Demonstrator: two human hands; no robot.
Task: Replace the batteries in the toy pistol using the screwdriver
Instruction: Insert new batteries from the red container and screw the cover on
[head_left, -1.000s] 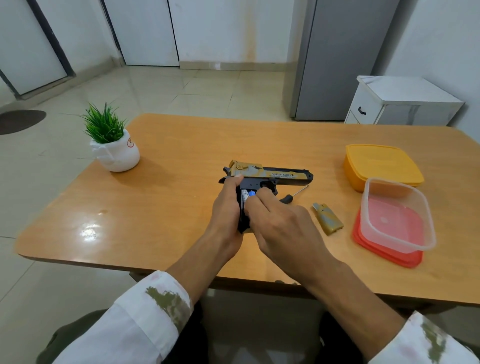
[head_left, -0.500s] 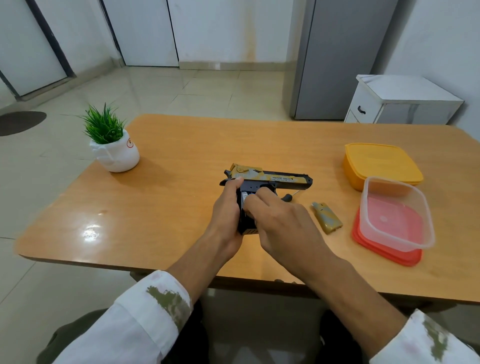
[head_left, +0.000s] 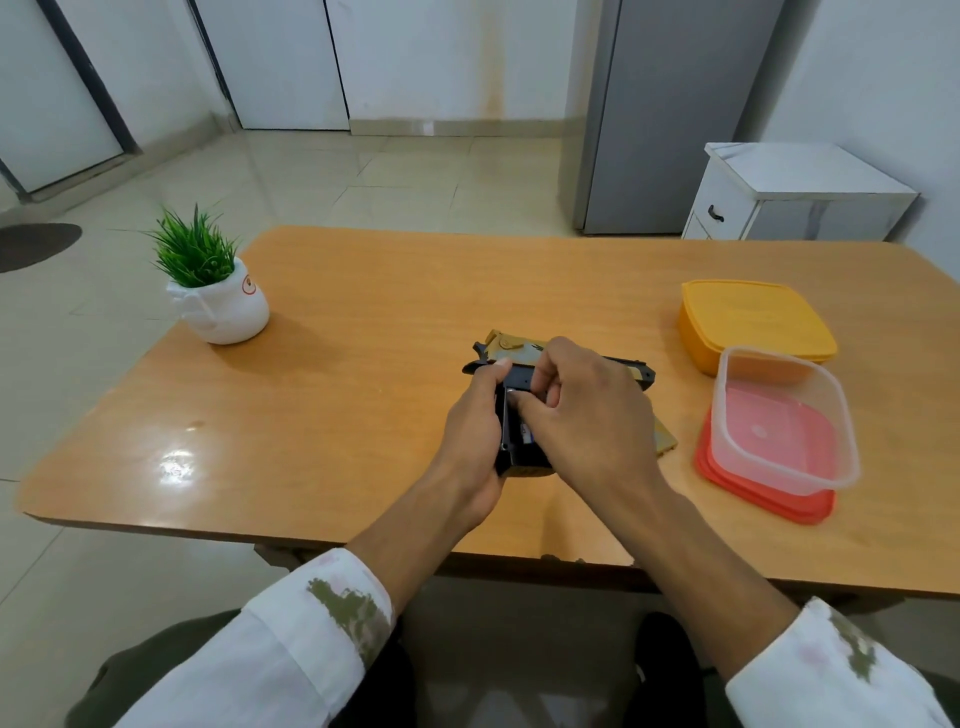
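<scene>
The toy pistol (head_left: 519, 375) lies on its side in the middle of the wooden surface (head_left: 363, 312), its grip pointing toward the person. The left hand (head_left: 470, 431) wraps that grip, fingers (head_left: 493, 369) curled round its edge. The right hand (head_left: 587, 415) covers the open battery compartment, its fingers (head_left: 550, 387) bent over the frame and its thumb pressed in where a blue-labelled battery (head_left: 524, 431) shows. A gold cover piece (head_left: 666, 440) peeks out beside the right hand. A yellow container (head_left: 748, 317) and a clear tub (head_left: 779, 421) stand to the right.
</scene>
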